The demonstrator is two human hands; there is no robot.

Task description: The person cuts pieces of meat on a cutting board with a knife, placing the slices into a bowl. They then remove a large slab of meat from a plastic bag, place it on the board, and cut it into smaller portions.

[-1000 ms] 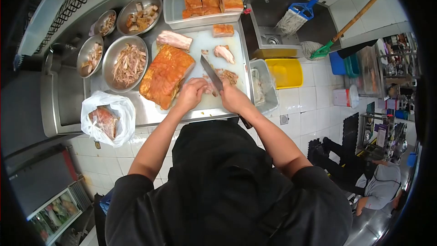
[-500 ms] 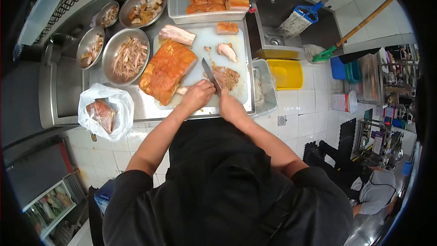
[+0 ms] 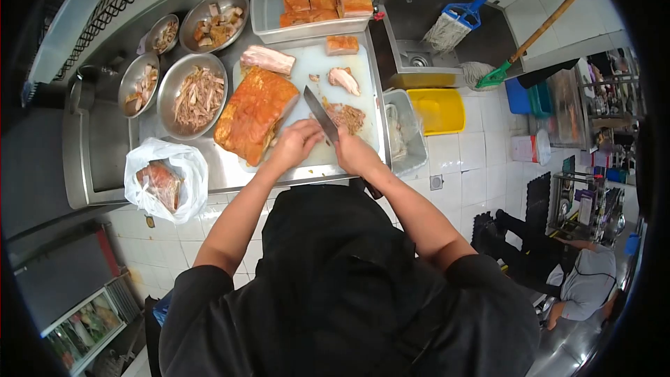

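My right hand (image 3: pixel 356 155) grips a knife (image 3: pixel 321 114) whose broad blade points up and left over the white cutting board (image 3: pixel 307 63). Close to the blade's left side, my left hand (image 3: pixel 297 142) rests low over the board with bent fingers drawn together; what they pinch, if anything, is hidden. Left of the knife lies a large slab of roast pork (image 3: pixel 255 112) with orange, crisp skin. Chopped meat (image 3: pixel 347 119) sits in a small heap just right of the blade. A cut chunk of pork (image 3: pixel 344 80) and a paler slab (image 3: pixel 269 60) lie farther back.
Metal bowls, one with shredded meat (image 3: pixel 195 98), stand at left. A plastic tub (image 3: pixel 269 24) of pork blocks is behind the board. A plastic bag (image 3: pixel 185 199) sits at the counter's front left. Right are a bin (image 3: pixel 412 160), a yellow tub (image 3: pixel 440 112), a sink and another person (image 3: pixel 590 283).
My left hand has shifted slightly left, away from the knife, its fingers changing pose. The knife has tilted a little more to the left. The other person's arm has moved.
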